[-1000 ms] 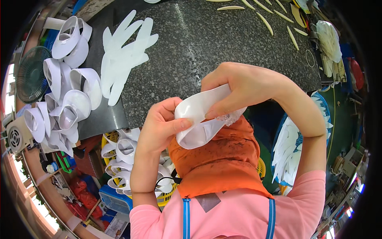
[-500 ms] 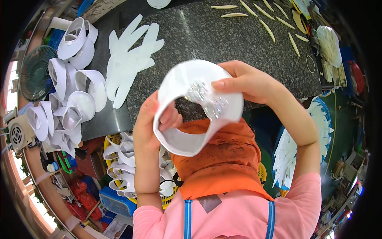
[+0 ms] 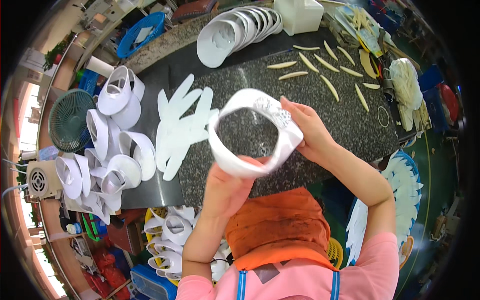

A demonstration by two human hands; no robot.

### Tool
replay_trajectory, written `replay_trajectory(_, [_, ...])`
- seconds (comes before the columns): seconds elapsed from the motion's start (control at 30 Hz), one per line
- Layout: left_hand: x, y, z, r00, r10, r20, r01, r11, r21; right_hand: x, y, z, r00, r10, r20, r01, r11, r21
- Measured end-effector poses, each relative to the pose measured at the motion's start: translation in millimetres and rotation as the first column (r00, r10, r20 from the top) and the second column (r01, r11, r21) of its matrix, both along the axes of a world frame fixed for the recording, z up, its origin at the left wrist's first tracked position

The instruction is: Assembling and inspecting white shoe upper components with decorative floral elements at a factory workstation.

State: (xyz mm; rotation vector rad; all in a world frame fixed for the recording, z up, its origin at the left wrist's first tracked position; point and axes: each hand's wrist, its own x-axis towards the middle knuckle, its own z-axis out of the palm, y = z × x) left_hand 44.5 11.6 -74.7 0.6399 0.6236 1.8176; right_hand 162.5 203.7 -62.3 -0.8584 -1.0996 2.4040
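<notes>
A white sun visor (image 3: 286, 145) with a silvery glittering patch hangs tilted above the dark speckled worktop (image 3: 350, 125). My left hand (image 3: 229, 189) grips its lower left edge, some fingers hidden behind the band. At the visor's right side, my right hand (image 3: 311, 131) pinches the rim with the thumb behind or along the edge. Just left of the visor lies a fanned pile of long whitish strips (image 3: 182, 134). Slim cream-coloured curved pieces (image 3: 328, 88) are scattered on the worktop to the far right.
More white visors (image 3: 138, 157) are heaped at the left, and a nested row of visors (image 3: 220, 45) stands at the back beside a white block-shaped container (image 3: 302, 15). A green fan (image 3: 70, 120) is at far left. A blue tray of white pieces (image 3: 407, 182) sits at lower right.
The visor has turned, so its opening now faces up and the glitter patch is at its upper right. Both hands moved with it, farther over the worktop. The view has shifted, showing the back row of visors.
</notes>
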Motion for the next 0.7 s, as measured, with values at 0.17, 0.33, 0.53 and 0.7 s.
replay_trajectory(0.17, [-25,34,47,0.992,0.058,0.109,-0.059,0.998,0.008,-4,-3,63,0.921,-0.023,-0.389,-0.02,0.994,-0.105])
replay_trajectory(0.33, [-39,46,24,0.993,0.033,0.11,-0.054,0.98,0.191,-2,13,52,0.96,-0.006,-0.28,0.018,0.999,0.043])
replay_trajectory(0.53, [-42,48,33,0.997,-0.02,0.071,0.0,0.962,0.271,-14,15,39,0.975,0.066,-0.213,-0.043,0.993,0.109])
replay_trajectory(0.7, [-82,79,90,0.766,0.544,-0.344,-0.505,0.839,0.202,-8,54,22,0.97,0.183,-0.158,-0.196,0.978,-0.074])
